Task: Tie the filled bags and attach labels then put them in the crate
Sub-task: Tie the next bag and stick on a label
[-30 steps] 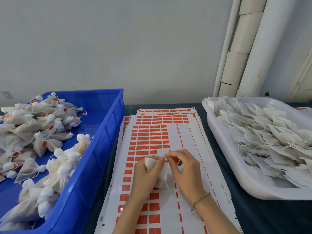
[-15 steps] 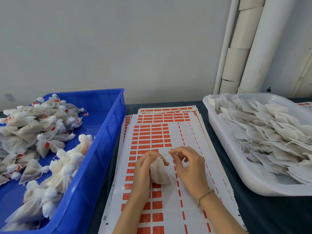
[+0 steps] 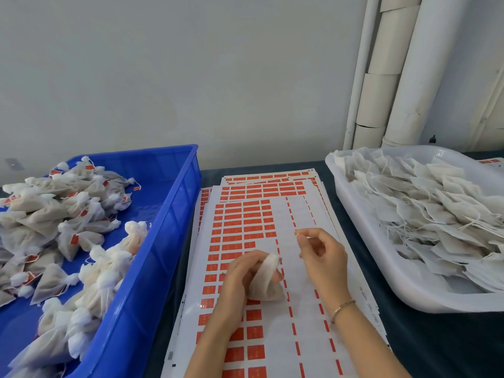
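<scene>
**Left hand:** The fingers of the left hand [image 3: 237,279] are curled round 1 small white filled bag [image 3: 266,285] and grip it below its gathered neck. The bag's base rests on the top label sheet [image 3: 245,214], and the neck points up and to the right. The wrist is low, with the forearm running in from the bottom edge.

**Right hand:** The right hand [image 3: 323,257] is raised just right of the bag and clear of it. Its thumb and forefinger fingertips [image 3: 299,233] are pressed together, and the other fingers are loosely curled. Whether a thread lies in the pinch cannot be told. There is a bracelet [image 3: 342,306] on the wrist.

**Surroundings:** The blue crate [image 3: 169,241] on the left holds tied, labelled bags [image 3: 54,214]. The white tray [image 3: 381,268] on the right holds flat untied bags [image 3: 422,203]. The sheets lie between the 2 containers on the dark table [image 3: 436,345].
</scene>
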Demonstrator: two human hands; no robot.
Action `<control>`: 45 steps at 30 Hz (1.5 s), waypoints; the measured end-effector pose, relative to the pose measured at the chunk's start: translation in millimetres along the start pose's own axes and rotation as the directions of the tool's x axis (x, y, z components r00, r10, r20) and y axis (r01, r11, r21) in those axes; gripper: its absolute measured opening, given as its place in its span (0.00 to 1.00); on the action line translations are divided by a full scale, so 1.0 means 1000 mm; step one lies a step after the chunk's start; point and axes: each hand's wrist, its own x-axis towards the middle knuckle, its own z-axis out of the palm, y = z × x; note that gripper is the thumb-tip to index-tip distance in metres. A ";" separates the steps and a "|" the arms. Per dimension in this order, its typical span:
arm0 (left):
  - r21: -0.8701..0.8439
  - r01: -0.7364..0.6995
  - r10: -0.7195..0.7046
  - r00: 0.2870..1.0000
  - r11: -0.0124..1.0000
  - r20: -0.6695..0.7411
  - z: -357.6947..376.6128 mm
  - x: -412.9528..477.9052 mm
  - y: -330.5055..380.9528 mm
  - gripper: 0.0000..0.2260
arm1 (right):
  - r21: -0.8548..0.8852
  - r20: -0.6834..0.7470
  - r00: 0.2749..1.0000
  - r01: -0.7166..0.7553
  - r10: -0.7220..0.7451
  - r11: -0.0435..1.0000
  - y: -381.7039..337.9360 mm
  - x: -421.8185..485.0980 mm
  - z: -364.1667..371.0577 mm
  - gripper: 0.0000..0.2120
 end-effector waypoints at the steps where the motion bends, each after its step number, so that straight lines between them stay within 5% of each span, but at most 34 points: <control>1: 0.015 0.023 -0.024 0.997 1.000 0.079 0.000 0.000 0.002 0.13 | 0.089 -0.001 0.999 -0.035 0.036 0.995 -0.002 0.001 -0.002 0.06; 4: 0.126 0.069 -0.099 0.963 0.990 0.249 0.002 0.000 0.013 0.10 | 0.237 -0.020 0.998 -0.056 0.063 0.970 -0.007 0.001 -0.005 0.05; 9: -0.008 0.124 -0.114 0.935 0.992 0.336 0.002 -0.007 0.012 0.16 | 0.360 -0.086 0.982 -0.125 0.166 0.925 -0.004 0.006 -0.008 0.04; 17: -0.227 0.132 -0.130 0.991 0.965 0.025 -0.002 -0.003 0.010 0.13 | 0.315 -0.162 0.949 -0.211 0.272 0.925 0.006 0.010 -0.009 0.02; 22: -0.543 0.134 -0.201 0.977 0.829 -0.066 -0.010 0.004 0.009 0.12 | 0.256 -0.211 0.932 -0.239 0.295 0.937 0.010 0.015 -0.013 0.02; 27: -0.487 0.203 -0.241 0.970 0.849 -0.016 -0.007 0.004 0.008 0.14 | 0.198 0.063 0.983 -0.179 0.170 0.964 0.000 0.005 -0.003 0.04; 34: -0.352 0.181 -0.200 0.980 0.918 -0.018 -0.004 -0.001 0.010 0.16 | 0.144 0.487 0.871 -0.150 0.062 0.978 -0.007 -0.005 0.009 0.12; 38: -0.233 0.168 -0.195 0.976 0.958 -0.097 -0.002 -0.002 0.011 0.20 | 0.173 0.444 0.896 -0.095 0.008 0.980 -0.003 -0.009 0.008 0.02; 41: -0.292 0.213 -0.226 0.974 0.932 -0.012 0.000 -0.002 0.016 0.09 | 0.200 0.318 0.948 -0.096 0.028 0.975 -0.002 -0.006 0.004 0.02; 45: -0.364 0.260 -0.273 0.962 0.894 0.016 -0.001 0.000 0.012 0.24 | 0.110 0.157 0.987 -0.044 0.027 0.993 -0.001 -0.004 0.002 0.03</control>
